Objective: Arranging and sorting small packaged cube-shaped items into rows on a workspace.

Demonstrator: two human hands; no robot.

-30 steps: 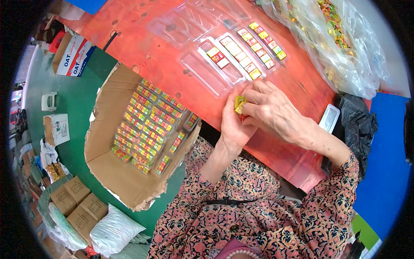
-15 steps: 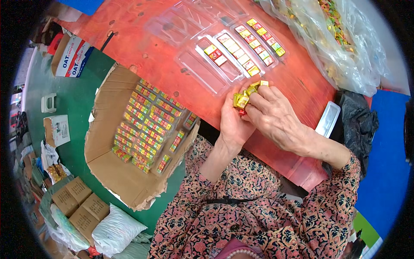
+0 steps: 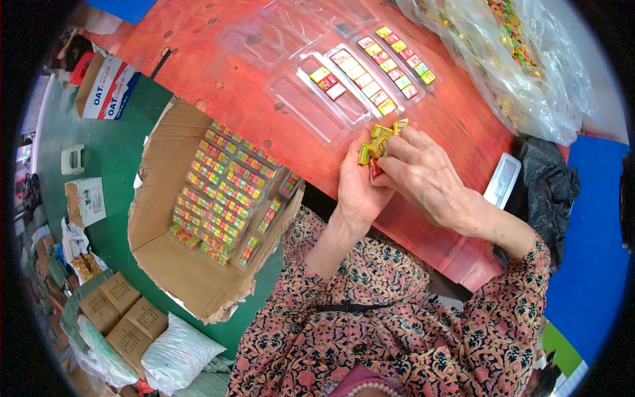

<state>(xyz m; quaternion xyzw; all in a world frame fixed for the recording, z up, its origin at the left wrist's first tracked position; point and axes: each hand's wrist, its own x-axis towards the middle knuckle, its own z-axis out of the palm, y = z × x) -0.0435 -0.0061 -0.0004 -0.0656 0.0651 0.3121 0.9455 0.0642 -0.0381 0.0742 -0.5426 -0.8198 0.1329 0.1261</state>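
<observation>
Near the edge of the red table, my left hand cups a small heap of yellow wrapped candies, with a red wrapped candy among them. My right hand bends over the heap, its fingers closed on candies there. Which ones it grips is partly hidden by the fingers. Just beyond both hands lies a clear plastic tray with long compartments. Several compartments hold rows of small square wrapped candies; one row is only partly filled, and the nearest left compartment holds none.
A large clear bag of candies lies at the far right. More clear trays sit at the back. Below the table's left edge stands a cardboard box with filled trays inside. A metallic dish and a black bag are at the right.
The right fingers have shifted a little within the heap, and the red candy shows more between the hands. The candies lie differently in the left palm. The tray's rows look the same.
</observation>
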